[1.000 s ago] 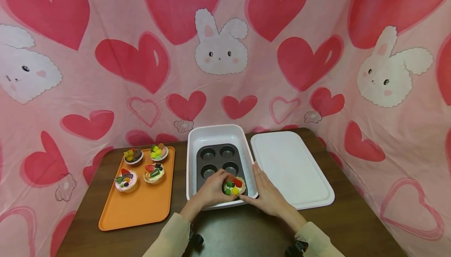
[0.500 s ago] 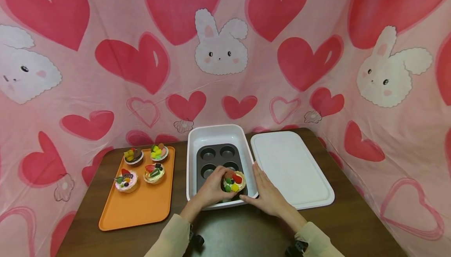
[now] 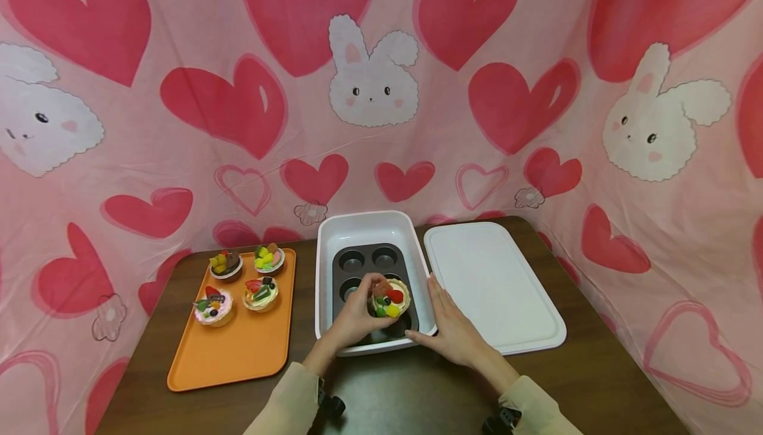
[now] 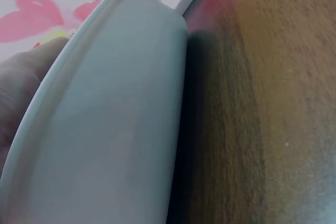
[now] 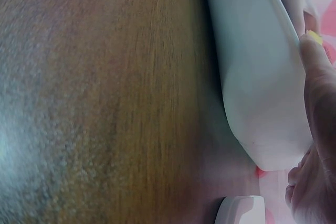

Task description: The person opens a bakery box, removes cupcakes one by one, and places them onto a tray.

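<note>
My left hand grips a fruit-topped tart by its side, thumb in front and fingers behind. The tart is held over the right side of a dark muffin tin, whose front cups are partly hidden by the hand. That tin lies inside a deep white tub. On the tub's front right corner rests my right hand, fingers straight along the right rim and thumb at the front. The left wrist view shows mostly the tub's outer wall; the right wrist view shows the right hand against it.
An orange tray on the left carries several decorated tarts toward its back. To the right of the tub lies a flat white board. All stand on a brown wooden table, with a pink heart-patterned cloth behind.
The left hand has raised the tart from the tin's front right cup and moved it backward and slightly left. The right hand has stayed on the tub's rim.
</note>
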Action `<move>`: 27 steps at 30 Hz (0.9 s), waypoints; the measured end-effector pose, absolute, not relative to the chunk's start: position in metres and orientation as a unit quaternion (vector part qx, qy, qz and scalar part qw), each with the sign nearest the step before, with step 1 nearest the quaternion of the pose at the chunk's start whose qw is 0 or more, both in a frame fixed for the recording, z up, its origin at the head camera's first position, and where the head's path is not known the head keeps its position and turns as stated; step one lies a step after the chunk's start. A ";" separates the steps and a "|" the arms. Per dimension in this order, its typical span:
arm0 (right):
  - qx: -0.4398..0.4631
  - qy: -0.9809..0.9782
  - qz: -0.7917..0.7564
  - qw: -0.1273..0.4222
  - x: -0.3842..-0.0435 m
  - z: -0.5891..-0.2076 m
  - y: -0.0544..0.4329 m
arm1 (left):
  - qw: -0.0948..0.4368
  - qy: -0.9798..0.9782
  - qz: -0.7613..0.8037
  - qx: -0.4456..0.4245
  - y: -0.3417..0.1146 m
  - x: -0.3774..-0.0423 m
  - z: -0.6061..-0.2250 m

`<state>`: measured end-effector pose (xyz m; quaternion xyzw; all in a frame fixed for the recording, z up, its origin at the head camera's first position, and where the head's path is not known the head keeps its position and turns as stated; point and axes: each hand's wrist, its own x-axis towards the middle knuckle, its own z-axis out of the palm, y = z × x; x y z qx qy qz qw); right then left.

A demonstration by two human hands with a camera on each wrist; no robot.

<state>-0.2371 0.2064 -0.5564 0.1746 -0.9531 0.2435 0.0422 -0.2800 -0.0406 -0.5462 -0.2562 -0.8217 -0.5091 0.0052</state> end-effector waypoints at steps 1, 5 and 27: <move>0.175 -0.953 0.242 0.043 -0.237 -0.556 0.206 | 0.004 -0.819 -0.515 -0.254 -0.041 -0.281 -0.546; 0.170 -0.954 0.245 0.036 -0.237 -0.557 0.206 | -0.011 -0.801 -0.545 -0.247 -0.042 -0.283 -0.546; 0.167 -0.955 0.244 0.036 -0.236 -0.554 0.205 | -0.059 -0.764 -0.622 -0.162 -0.062 -0.279 -0.523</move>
